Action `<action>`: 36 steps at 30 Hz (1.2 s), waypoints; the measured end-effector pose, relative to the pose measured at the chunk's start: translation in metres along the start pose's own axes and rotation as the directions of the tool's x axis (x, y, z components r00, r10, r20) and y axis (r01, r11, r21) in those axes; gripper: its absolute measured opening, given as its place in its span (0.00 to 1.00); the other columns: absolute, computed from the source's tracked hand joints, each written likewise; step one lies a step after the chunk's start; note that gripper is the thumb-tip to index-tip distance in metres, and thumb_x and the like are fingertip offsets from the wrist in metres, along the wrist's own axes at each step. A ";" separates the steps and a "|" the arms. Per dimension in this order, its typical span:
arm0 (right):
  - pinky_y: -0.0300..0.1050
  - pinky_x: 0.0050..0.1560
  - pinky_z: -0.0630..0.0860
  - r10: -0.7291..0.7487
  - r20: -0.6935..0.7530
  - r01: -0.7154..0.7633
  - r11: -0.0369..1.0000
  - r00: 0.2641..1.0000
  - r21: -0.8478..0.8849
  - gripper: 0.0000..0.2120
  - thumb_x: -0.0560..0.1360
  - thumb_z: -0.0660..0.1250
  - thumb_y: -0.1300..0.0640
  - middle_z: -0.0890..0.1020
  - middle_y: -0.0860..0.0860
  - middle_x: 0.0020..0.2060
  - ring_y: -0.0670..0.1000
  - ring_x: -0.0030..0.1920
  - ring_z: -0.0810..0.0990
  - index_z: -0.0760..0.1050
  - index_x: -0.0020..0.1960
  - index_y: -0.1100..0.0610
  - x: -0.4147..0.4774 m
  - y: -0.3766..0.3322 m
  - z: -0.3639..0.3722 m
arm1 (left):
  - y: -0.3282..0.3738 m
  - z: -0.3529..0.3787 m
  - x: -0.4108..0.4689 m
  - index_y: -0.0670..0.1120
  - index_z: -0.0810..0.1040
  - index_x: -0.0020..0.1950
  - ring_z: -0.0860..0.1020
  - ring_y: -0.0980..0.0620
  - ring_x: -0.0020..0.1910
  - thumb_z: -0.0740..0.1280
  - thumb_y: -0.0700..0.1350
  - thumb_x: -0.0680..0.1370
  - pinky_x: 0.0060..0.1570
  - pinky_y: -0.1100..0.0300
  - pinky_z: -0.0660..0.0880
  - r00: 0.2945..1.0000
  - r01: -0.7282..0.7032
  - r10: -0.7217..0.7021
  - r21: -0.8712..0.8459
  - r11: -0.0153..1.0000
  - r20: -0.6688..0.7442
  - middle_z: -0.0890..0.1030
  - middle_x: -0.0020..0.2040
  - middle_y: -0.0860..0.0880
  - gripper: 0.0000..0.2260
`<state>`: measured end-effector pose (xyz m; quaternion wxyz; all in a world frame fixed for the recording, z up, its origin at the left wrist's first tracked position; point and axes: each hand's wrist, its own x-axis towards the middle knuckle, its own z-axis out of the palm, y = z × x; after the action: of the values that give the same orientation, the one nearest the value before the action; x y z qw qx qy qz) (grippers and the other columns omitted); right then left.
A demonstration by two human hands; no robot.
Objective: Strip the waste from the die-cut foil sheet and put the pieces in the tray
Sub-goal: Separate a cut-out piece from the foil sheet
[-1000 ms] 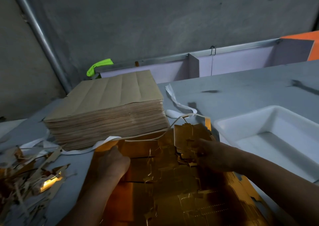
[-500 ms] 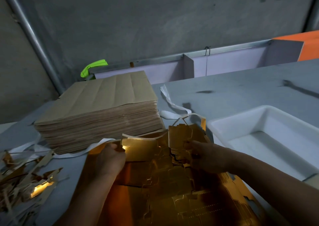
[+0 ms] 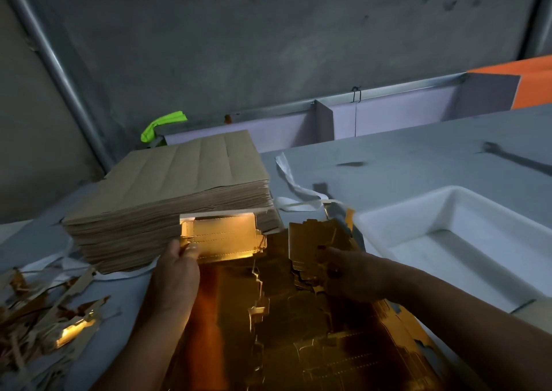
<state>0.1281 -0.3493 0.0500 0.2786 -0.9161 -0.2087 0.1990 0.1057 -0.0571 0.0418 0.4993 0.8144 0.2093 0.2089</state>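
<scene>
Surface: grey worktable (image 3: 403,163) against a bare grey concrete wall (image 3: 268,32). On it: a tall stack of brown kraft sheets (image 3: 167,199); a white rectangular plastic tray (image 3: 466,235) at right; a heap of gold and brown waste strips (image 3: 44,310) at left. Gold die-cut foil sheet (image 3: 283,331) lies front centre. Left hand (image 3: 176,271) pinches a lifted gold rectangular piece (image 3: 224,238); right hand (image 3: 349,274) grips a bunch of gold pieces (image 3: 313,238), just beside the tray.

Left hand (image 3: 176,266) pinched shut, thumb on top; right hand (image 3: 348,274) clenched, knuckles up, forearms converging.
</scene>
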 end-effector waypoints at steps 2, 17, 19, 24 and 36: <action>0.46 0.56 0.73 -0.005 0.000 0.005 1.000 1.000 0.004 0.15 0.80 0.64 0.50 0.73 0.42 0.50 0.47 0.55 0.74 0.67 0.65 0.46 -0.001 -0.001 -0.001 | 0.005 -0.003 -0.003 0.45 0.74 0.48 0.71 0.46 0.36 0.59 0.48 0.83 0.36 0.55 0.67 1.000 -0.019 0.018 -0.053 0.998 -0.021 0.72 0.40 0.44 0.09; 0.32 0.49 0.73 -0.027 -0.307 0.038 0.999 0.951 0.031 0.12 0.81 0.62 0.56 0.80 0.48 0.58 0.45 0.54 0.78 0.77 0.63 0.49 -0.002 -0.008 -0.006 | 0.037 0.014 -0.017 0.52 0.75 0.48 0.78 0.47 0.40 0.61 0.46 0.83 0.40 0.54 0.75 0.995 -0.009 0.037 -0.296 0.955 0.089 0.78 0.46 0.44 0.06; 0.33 0.41 0.74 -0.020 -0.364 0.093 0.979 0.931 0.184 0.09 0.80 0.62 0.57 0.82 0.46 0.49 0.45 0.45 0.80 0.79 0.51 0.46 -0.004 -0.011 -0.006 | 0.037 0.023 -0.019 0.49 0.76 0.49 0.78 0.48 0.39 0.61 0.47 0.83 0.39 0.55 0.74 0.992 -0.021 0.055 -0.268 0.963 0.118 0.78 0.46 0.43 0.06; 0.39 0.32 0.76 0.001 -0.279 0.174 0.779 0.960 0.602 0.12 0.81 0.58 0.59 0.84 0.48 0.35 0.46 0.35 0.83 0.79 0.46 0.55 -0.012 -0.020 -0.011 | 0.034 0.045 -0.028 0.48 0.75 0.46 0.78 0.48 0.38 0.60 0.48 0.83 0.39 0.55 0.73 0.984 -0.056 0.093 -0.238 0.970 0.150 0.79 0.43 0.43 0.08; 0.40 0.35 0.78 0.112 -0.187 -0.020 0.901 0.976 0.433 0.06 0.81 0.61 0.61 0.84 0.59 0.43 0.51 0.37 0.83 0.78 0.51 0.59 -0.008 -0.019 -0.010 | -0.006 0.084 -0.051 0.44 0.72 0.40 0.68 0.52 0.28 0.57 0.49 0.83 0.30 0.61 0.64 0.983 -0.183 0.182 -0.166 0.969 -0.022 0.69 0.30 0.48 0.15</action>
<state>0.1210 -0.3431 0.0705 0.4866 -0.8545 -0.0984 0.1529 0.1085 -0.1435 -0.0053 0.5441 0.7846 0.1169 0.2734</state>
